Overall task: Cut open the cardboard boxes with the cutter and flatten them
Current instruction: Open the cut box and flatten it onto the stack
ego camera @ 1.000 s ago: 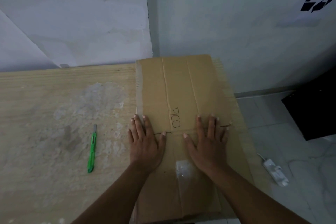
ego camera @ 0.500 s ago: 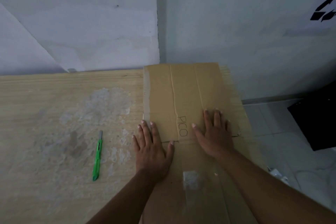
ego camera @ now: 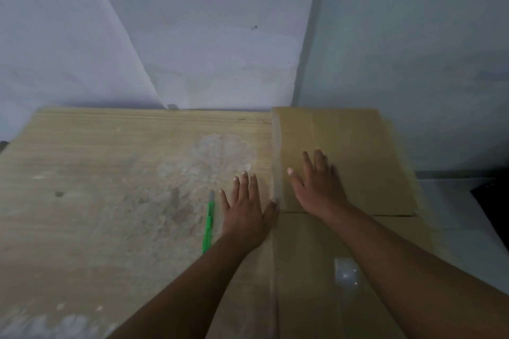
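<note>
Cutter (ego camera: 209,219) tail hidden; cardboard (ego camera: 354,143) cropped below.

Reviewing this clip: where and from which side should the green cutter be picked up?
Probably best to pinch the cutter mid-handle, from above, across its narrow width. It lies flat on the table, grey tip pointing away, and the left hand is right beside it.

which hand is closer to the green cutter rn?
Left. The left hand lies flat on the table just right of the green cutter; the right hand presses the cardboard, farther right.
</note>
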The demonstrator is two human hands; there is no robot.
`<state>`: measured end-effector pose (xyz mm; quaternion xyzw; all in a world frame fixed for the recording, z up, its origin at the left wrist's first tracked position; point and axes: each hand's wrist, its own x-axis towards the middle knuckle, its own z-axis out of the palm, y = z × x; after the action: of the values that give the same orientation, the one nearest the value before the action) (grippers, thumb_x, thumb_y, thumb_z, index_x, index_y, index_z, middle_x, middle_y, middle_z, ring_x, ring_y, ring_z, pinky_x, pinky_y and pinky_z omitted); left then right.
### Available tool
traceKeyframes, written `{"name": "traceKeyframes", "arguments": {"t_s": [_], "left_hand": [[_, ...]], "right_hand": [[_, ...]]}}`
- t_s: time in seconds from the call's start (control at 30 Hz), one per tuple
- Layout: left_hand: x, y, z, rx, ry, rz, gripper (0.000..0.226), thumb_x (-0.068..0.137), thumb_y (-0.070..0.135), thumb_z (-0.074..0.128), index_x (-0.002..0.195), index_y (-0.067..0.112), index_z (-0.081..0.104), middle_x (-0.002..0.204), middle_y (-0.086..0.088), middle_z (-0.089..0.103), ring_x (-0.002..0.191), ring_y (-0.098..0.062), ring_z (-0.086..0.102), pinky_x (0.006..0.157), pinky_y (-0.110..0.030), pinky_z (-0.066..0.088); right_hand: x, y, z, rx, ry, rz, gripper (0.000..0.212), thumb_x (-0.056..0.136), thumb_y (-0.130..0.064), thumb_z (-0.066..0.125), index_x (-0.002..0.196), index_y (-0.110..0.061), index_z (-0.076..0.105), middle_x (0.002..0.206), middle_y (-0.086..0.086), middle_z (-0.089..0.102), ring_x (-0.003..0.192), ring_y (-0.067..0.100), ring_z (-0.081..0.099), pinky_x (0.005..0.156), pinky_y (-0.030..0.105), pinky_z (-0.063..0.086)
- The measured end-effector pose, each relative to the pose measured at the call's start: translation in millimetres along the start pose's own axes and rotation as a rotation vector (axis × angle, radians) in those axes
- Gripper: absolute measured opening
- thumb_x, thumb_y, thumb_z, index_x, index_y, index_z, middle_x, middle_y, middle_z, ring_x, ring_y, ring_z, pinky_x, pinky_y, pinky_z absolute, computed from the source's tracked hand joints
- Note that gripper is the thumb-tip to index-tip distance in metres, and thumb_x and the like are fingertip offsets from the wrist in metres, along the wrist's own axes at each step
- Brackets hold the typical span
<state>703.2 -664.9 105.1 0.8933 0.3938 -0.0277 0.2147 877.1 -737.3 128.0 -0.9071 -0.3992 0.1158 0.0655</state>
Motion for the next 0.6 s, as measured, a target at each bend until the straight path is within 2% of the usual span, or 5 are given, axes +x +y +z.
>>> {"name": "traceKeyframes", "arguments": {"t_s": [0.2, 0.4, 0.53, 0.6], "left_hand": [[7, -156, -79, 0.037, 0.104, -0.085, 0.067, 0.109, 0.048, 0.026, 0.164, 0.011, 0.015, 0.172, -0.006, 0.015, 0.158, -0.023, 0.013, 0.127, -0.048, 0.012], [-8, -343, -158, 0.087, 0.163, -0.119, 0.058, 0.110, 0.041, 0.031, 0.160, 0.011, 0.029, 0.164, -0.008, 0.034, 0.150, -0.026, 0.035, 0.121, -0.044, 0.029], [-26, -451, -206, 0.082, 0.155, -0.153, 0.054, 0.110, 0.038, 0.032, 0.157, 0.010, 0.033, 0.160, -0.008, 0.040, 0.143, -0.027, 0.043, 0.113, -0.042, 0.037], [-32, -500, -221, 0.079, 0.151, -0.167, 0.054, 0.111, 0.038, 0.032, 0.157, 0.010, 0.034, 0.159, -0.008, 0.041, 0.142, -0.027, 0.044, 0.112, -0.042, 0.038]], "right_hand": [[11, -140, 17, -0.047, 0.021, -0.168, 0.068, 0.101, -0.055, 0.020, 0.158, -0.017, 0.022, 0.166, 0.016, 0.009, 0.154, 0.029, 0.009, 0.124, 0.049, 0.009], [10, -317, 60, -0.016, 0.033, -0.197, 0.063, 0.103, -0.049, 0.027, 0.157, -0.016, 0.024, 0.166, 0.015, 0.011, 0.154, 0.027, 0.009, 0.124, 0.046, 0.006], [1, -439, 84, 0.008, -0.020, -0.269, 0.086, 0.084, -0.058, 0.000, 0.155, -0.019, 0.031, 0.165, 0.016, 0.016, 0.153, 0.028, 0.014, 0.123, 0.045, 0.009], [0, -489, 98, 0.007, -0.053, -0.303, 0.070, 0.093, -0.052, 0.013, 0.152, -0.022, 0.037, 0.164, 0.016, 0.019, 0.152, 0.028, 0.017, 0.123, 0.044, 0.011]]}}
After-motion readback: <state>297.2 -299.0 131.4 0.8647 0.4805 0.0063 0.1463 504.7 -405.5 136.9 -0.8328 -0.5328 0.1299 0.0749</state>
